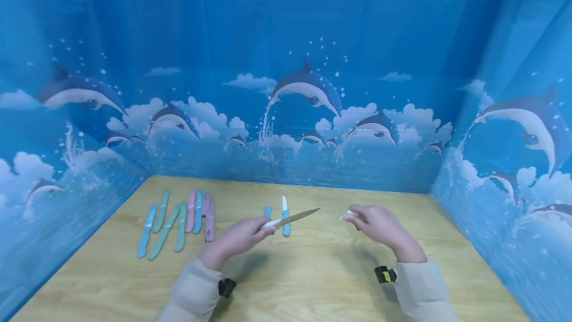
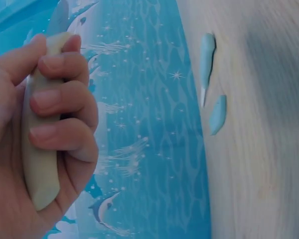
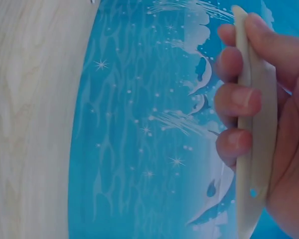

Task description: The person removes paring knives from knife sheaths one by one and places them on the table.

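Observation:
My left hand (image 1: pixel 241 237) grips a knife by its cream-white handle (image 2: pixel 42 144), fingers wrapped round it. The bare blade (image 1: pixel 300 216) points right and slightly up, above the table. In my right hand (image 1: pixel 380 225) is a cream-white knife sheath (image 3: pixel 256 129), held in curled fingers with a small hole near its lower end; in the head view only its tip shows. Sheath and blade are apart. Beyond the left hand lie a blue-handled knife (image 1: pixel 286 223), its blade bare, and a short blue sheath (image 1: pixel 267 211).
To the left lie several sheathed knives: blue (image 1: pixel 146 232), green (image 1: pixel 164 230) and pink (image 1: pixel 209 220), some side by side. They rest on a light wooden table (image 1: pixel 313 282). A blue dolphin-print curtain (image 1: pixel 250 163) stands along the table's back and sides.

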### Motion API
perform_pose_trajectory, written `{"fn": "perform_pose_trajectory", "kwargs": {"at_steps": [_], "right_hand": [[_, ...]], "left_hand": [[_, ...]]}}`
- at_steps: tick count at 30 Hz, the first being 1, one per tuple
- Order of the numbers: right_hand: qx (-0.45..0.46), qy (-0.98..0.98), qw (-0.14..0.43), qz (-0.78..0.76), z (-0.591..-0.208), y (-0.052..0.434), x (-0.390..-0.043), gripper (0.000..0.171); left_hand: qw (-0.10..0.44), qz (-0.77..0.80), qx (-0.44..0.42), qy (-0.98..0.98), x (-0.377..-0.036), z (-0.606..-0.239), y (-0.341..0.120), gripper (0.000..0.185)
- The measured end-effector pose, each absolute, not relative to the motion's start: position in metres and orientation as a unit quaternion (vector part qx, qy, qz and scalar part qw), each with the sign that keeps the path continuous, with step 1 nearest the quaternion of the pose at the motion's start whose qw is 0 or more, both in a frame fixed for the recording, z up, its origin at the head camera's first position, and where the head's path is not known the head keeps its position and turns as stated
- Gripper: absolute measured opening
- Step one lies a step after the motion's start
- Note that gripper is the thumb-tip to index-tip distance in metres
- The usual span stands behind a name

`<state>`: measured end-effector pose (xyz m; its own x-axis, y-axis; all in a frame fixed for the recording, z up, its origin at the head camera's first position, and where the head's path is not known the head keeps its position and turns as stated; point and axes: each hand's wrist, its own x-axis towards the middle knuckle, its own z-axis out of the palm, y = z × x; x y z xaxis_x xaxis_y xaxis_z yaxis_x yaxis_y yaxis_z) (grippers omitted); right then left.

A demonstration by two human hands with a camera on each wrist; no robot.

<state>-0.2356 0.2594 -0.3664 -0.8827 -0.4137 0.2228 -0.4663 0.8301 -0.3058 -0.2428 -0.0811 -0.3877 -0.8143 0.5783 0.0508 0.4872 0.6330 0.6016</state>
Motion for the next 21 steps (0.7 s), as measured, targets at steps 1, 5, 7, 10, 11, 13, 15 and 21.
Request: {"fn": "perform_pose_trajectory", "kwargs": {"at_steps": [1, 5, 7, 10, 11, 13, 15, 21], "right_hand": [[0.216, -0.956, 0.063, 0.190, -0.366, 0.259, -0.236, 0.022], [0.161, -0.961, 0.026, 0.223, -0.365, 0.253, -0.241, 0.029], [0.133, -0.961, 0.009, 0.244, -0.364, 0.250, -0.246, 0.029], [0.100, -0.954, -0.009, 0.283, -0.364, 0.244, -0.253, 0.027], [0.091, -0.950, -0.014, 0.299, -0.364, 0.242, -0.256, 0.027], [0.077, -0.943, -0.019, 0.324, -0.366, 0.239, -0.262, 0.029], [0.062, -0.933, -0.028, 0.353, -0.370, 0.236, -0.269, 0.034], [0.007, -0.901, -0.064, 0.428, -0.384, 0.225, -0.288, 0.037]], "left_hand": [[0.071, 0.319, 0.291, 0.899, -0.244, -0.389, -0.082, 0.029], [0.060, 0.359, 0.263, 0.893, -0.248, -0.393, -0.078, 0.029], [0.057, 0.387, 0.244, 0.887, -0.251, -0.395, -0.072, 0.028], [0.059, 0.422, 0.224, 0.877, -0.255, -0.396, -0.058, 0.027], [0.064, 0.431, 0.219, 0.873, -0.258, -0.396, -0.052, 0.026], [0.080, 0.456, 0.209, 0.861, -0.263, -0.397, -0.040, 0.027], [0.105, 0.486, 0.194, 0.845, -0.268, -0.398, -0.029, 0.028], [0.159, 0.570, 0.124, 0.796, -0.284, -0.404, 0.000, 0.031]]}}
